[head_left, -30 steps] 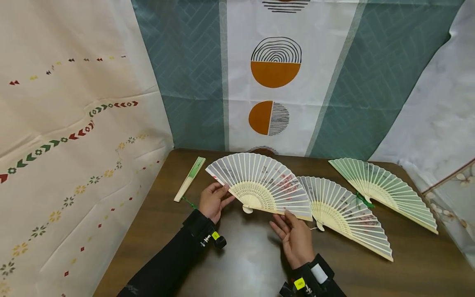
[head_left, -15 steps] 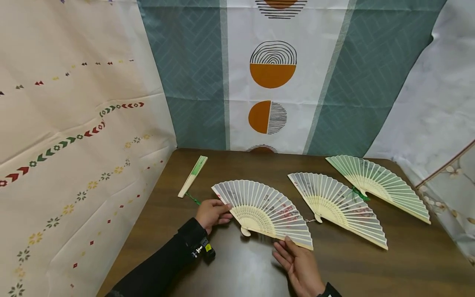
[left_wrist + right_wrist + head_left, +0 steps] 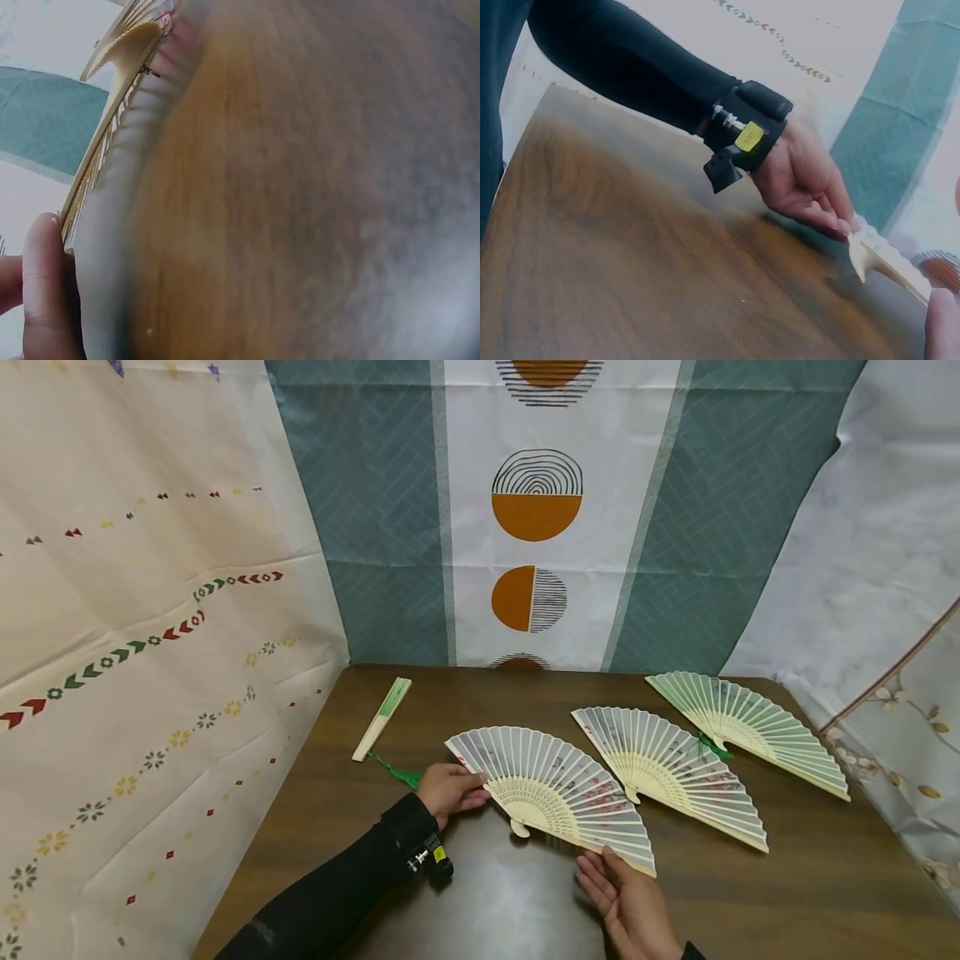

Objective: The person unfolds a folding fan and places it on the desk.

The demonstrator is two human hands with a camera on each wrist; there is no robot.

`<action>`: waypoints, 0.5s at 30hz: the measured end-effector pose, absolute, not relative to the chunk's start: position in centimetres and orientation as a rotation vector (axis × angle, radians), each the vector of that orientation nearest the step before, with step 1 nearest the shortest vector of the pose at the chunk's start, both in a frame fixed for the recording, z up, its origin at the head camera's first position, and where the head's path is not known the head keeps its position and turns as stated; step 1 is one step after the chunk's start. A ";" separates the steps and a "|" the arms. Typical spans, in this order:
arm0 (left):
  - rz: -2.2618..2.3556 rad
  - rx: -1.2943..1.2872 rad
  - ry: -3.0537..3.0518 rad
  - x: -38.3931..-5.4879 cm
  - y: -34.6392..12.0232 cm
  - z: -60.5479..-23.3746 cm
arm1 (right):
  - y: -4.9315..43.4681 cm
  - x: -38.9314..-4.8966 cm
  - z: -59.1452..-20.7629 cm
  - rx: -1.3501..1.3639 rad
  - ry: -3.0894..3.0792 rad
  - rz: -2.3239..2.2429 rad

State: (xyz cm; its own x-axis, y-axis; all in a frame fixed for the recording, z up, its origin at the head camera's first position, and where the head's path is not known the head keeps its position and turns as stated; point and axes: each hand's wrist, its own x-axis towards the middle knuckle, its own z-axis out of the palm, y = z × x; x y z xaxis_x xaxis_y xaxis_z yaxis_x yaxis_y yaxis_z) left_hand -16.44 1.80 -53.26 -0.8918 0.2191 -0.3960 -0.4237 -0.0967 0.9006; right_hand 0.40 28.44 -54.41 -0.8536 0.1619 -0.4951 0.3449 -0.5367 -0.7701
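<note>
A spread white folding fan (image 3: 547,785) with pale slats and red floral print is held in both hands, low over the table. My left hand (image 3: 450,793) pinches its left edge; in the left wrist view, fingers (image 3: 46,285) are at the slats. With thumb and fingers, my right hand (image 3: 630,902) pinches the lower guard stick near its right end. Seen from the right wrist, the left hand (image 3: 806,176) grips the far side of the fan (image 3: 885,262). A second open white fan (image 3: 675,777) lies just right of the held one, their edges close together.
An open green fan (image 3: 750,731) with a green tassel (image 3: 714,746) lies at the back right of the brown table (image 3: 510,902). At the left lies a folded green fan (image 3: 382,718), its tassel (image 3: 405,777) reaching toward my left hand. Patterned cloths (image 3: 375,527) hang behind.
Both hands have brought the white fan down and nearer to me, uncovering the second white fan's left side. Since half a second ago, it has shifted right, closer to that fan.
</note>
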 end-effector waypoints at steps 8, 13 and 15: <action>1.911 -0.169 1.828 -16.3 1.8 -52.9 | 29.3 0.7 -54.4 0.835 1.398 -2.545; 1.827 -0.133 1.873 -16.3 1.4 -52.8 | 29.6 1.1 -54.5 0.864 1.399 -2.536; 1.804 -0.128 1.891 -16.4 1.4 -52.8 | 29.6 1.2 -54.5 0.876 1.409 -2.526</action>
